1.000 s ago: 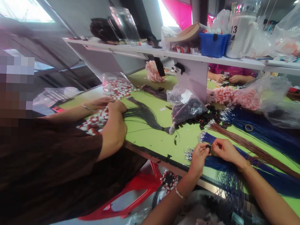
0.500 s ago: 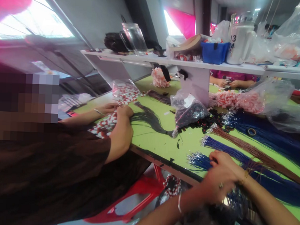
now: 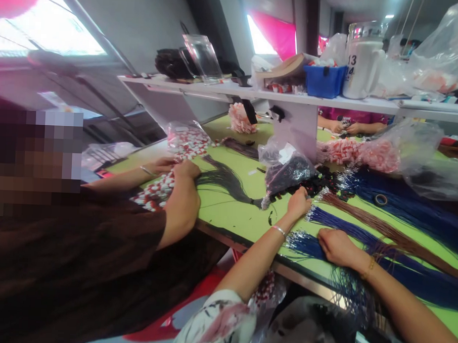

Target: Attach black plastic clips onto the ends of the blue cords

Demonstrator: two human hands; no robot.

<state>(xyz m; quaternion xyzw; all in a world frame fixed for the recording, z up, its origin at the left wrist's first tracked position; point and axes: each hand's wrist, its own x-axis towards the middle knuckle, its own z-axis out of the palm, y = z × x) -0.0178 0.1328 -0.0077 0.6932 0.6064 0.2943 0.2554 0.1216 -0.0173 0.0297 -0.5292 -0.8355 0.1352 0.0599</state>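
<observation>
My left hand [image 3: 299, 202] reaches across the green table to the edge of a pile of small black pieces [image 3: 321, 181], its fingers pinched together; what they hold is too small to make out. My right hand [image 3: 335, 246] is closed over the blue cords [image 3: 307, 244] near the front edge, and its fingertips are hidden beneath it. Between the hands lie a second bundle of dark blue cords [image 3: 329, 219] with silvery ends and a brown bundle [image 3: 358, 212]. A clear bag of dark pieces [image 3: 288, 169] stands left of the black pile.
At the left, a person's hands [image 3: 185, 170] work at red-and-white pieces [image 3: 158, 191]. A grey cord bundle [image 3: 228, 181] lies mid-table. The white shelf [image 3: 225, 91] holds a blue basket [image 3: 324, 80] and a mug [image 3: 365, 61]. Pink pieces [image 3: 377, 155] lie behind.
My left hand has moved from beside my right wrist, over the table's front edge, up to the black pieces. My right hand has stayed near the blue cords.
</observation>
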